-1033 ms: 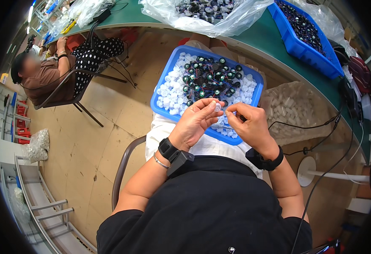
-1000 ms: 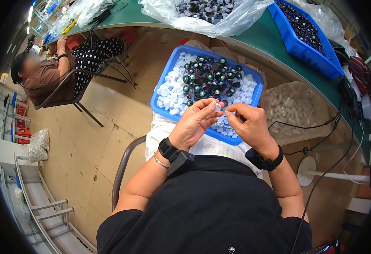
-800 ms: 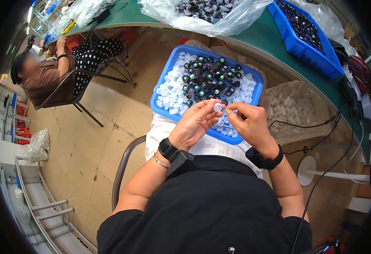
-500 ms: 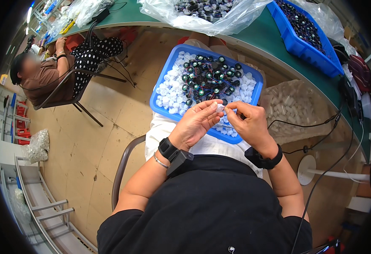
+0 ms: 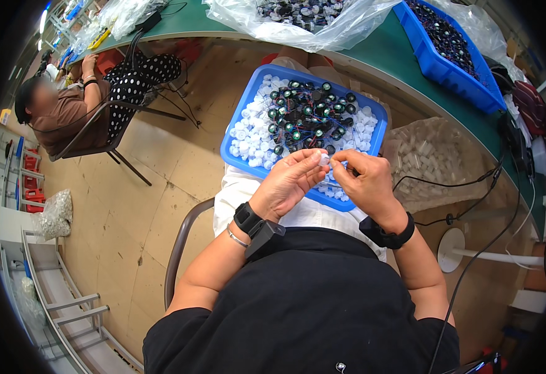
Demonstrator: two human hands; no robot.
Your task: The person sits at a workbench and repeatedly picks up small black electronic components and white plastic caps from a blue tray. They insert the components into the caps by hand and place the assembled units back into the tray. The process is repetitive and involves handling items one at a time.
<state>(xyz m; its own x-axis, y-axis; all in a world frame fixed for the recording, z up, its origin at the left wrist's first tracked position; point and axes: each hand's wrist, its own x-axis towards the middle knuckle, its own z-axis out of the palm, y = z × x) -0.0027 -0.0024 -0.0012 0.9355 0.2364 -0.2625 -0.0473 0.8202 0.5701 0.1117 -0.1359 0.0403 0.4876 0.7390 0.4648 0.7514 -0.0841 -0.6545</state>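
Observation:
Between thumb and fingers my left hand (image 5: 289, 185) holds a small white plastic cap (image 5: 324, 160). My right hand (image 5: 367, 182) meets it from the other side, thumb and forefinger pinched at the cap; whether a tiny part sits in that pinch is too small to tell. Both hands are over the near edge of a blue tray (image 5: 230, 142) on my lap. White plastic caps (image 5: 248, 138) fill much of the tray. On top of them lies a heap of small round black parts (image 5: 310, 112) with green faces and thin wires.
A green table (image 5: 379, 47) curves along the far side, bearing a clear plastic bag (image 5: 322, 38) of parts and a blue crate (image 5: 450, 71). A bag of white pieces (image 5: 428, 156) stands right of my tray. Black cables (image 5: 453, 187) hang at right. A person (image 5: 73, 115) sits at left.
Both hands stay almost in place over the tray, with the white cap still between them. Only slight finger movement shows.

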